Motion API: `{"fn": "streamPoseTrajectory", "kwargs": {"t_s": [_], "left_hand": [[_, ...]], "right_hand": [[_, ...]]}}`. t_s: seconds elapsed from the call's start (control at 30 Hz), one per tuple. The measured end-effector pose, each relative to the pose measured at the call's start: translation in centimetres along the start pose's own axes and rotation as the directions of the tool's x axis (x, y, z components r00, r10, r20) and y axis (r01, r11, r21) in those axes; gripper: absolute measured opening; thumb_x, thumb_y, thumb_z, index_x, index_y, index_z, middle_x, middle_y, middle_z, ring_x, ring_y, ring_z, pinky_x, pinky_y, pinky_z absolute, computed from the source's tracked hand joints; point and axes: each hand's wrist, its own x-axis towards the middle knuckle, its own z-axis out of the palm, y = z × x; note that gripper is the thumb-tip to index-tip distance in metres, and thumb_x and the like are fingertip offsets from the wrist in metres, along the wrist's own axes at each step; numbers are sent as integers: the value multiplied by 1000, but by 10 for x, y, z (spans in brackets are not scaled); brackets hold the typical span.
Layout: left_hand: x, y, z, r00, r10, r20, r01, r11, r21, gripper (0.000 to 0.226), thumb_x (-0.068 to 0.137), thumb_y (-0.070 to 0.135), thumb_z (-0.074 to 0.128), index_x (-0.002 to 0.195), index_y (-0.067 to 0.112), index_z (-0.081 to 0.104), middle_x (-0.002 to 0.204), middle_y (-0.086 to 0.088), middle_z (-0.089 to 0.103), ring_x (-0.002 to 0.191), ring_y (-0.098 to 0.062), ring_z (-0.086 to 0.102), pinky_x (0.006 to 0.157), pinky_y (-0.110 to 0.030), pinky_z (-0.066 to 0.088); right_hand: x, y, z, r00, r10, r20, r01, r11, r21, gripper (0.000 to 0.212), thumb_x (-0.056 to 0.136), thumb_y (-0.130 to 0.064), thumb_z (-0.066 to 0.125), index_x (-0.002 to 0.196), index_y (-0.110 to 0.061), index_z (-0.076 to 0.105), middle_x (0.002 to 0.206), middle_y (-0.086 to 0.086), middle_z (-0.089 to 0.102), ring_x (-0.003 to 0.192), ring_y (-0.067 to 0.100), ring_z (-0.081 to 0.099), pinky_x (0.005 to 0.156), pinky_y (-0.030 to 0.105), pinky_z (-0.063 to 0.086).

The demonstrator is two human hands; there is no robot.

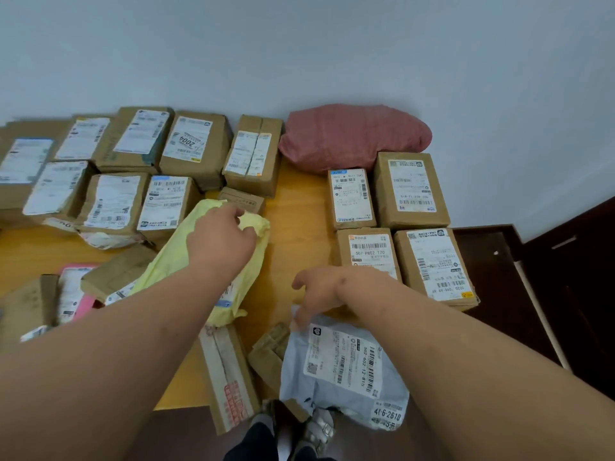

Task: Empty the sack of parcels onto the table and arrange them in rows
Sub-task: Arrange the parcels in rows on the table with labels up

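We see both forearms bare, no sleeves. Left hand (222, 239) and right hand (320, 289) wear nothing. Dark trousers (253, 442), pale sandals (321, 427).

On the table (299, 207): 4 soft mailer bags, about 17 cardboard boxes, 2 hands.

The left hand (223, 237) covers the middle of the yellow bag (206, 261), and its fingertips sink into the far end. The left-most boxes (20, 168) run off the picture's edge. Most label print is too small to read. The right hand (319, 291) hides the grey mailer's (342, 371) far corner.
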Motion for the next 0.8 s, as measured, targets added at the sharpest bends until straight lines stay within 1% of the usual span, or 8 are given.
{"fn": "streamPoseTrajectory", "kwargs": {"t_s": [0.07, 0.17, 0.33, 0.4, 0.53, 0.67, 0.73, 0.8], "left_hand": [[2, -18, -5, 998, -57, 9, 55, 991, 125, 50, 89, 35, 61, 138, 25, 52, 138, -4, 54, 128, -30, 46, 105, -51, 37], [-2, -36, -6, 995, -93, 35, 83, 973, 215, 54, 91, 35, 59, 142, 27, 46, 147, -6, 43, 137, -31, 35, 111, -52, 26], [-9, -46, -4, 997, -68, 48, 56, 976, 210, 51, 91, 34, 56, 141, 29, 47, 147, -4, 44, 138, -29, 33, 112, -50, 23], [-9, -47, -5, 996, -70, 60, 57, 977, 204, 50, 92, 34, 56, 141, 29, 48, 147, -3, 45, 138, -29, 34, 111, -50, 23], [-6, -48, -9, 996, -62, 71, 48, 981, 188, 46, 93, 35, 55, 138, 29, 51, 145, -1, 47, 137, -28, 35, 112, -49, 23], [0, -42, -14, 995, -26, 94, 12, 990, 143, 42, 94, 36, 57, 135, 28, 54, 142, -1, 49, 134, -27, 40, 111, -48, 27], [0, -37, -16, 992, 26, 124, -20, 999, -47, 40, 95, 37, 58, 133, 23, 57, 135, -1, 56, 125, -24, 51, 105, -40, 39], [-2, -29, -18, 975, 30, 219, 39, 952, -303, 37, 96, 43, 57, 126, 20, 61, 122, -1, 65, 110, -20, 60, 90, -32, 46]], "right_hand": [[3, -5, 4, 987, 28, 157, -11, 994, -105, 106, 71, -52, 82, 155, -34, 21, 159, 1, 29, 140, 32, 35, 107, 53, 39], [9, -12, 10, 962, 44, 270, 11, 980, -197, 107, 75, -46, 82, 157, -33, 15, 162, -1, 22, 144, 31, 30, 108, 52, 39], [22, -17, 12, 976, 86, 200, -28, 962, -273, 105, 76, -41, 82, 157, -28, 16, 155, 5, 35, 133, 33, 45, 103, 51, 45], [23, -17, 11, 983, 91, 161, -40, 954, -296, 95, 78, -38, 81, 154, -20, 25, 147, 7, 45, 124, 32, 52, 99, 49, 49], [21, -20, 6, 995, 77, 68, -51, 943, -330, 48, 91, -19, 65, 136, -5, 56, 134, 14, 59, 119, 30, 59, 94, 39, 52], [10, -19, -15, 996, 88, -27, -90, 995, -46, 34, 93, -7, 58, 127, -7, 64, 127, 12, 63, 115, 32, 62, 92, 36, 55], [3, -18, -31, 996, 83, -41, -78, 990, 118, 31, 96, -2, 50, 121, -10, 66, 125, 11, 61, 111, 34, 63, 90, 44, 58], [-2, -16, -43, 991, 95, -91, -61, 944, 323, 30, 99, 1, 43, 106, -15, 67, 119, 15, 61, 109, 35, 62, 86, 46, 59]]}}
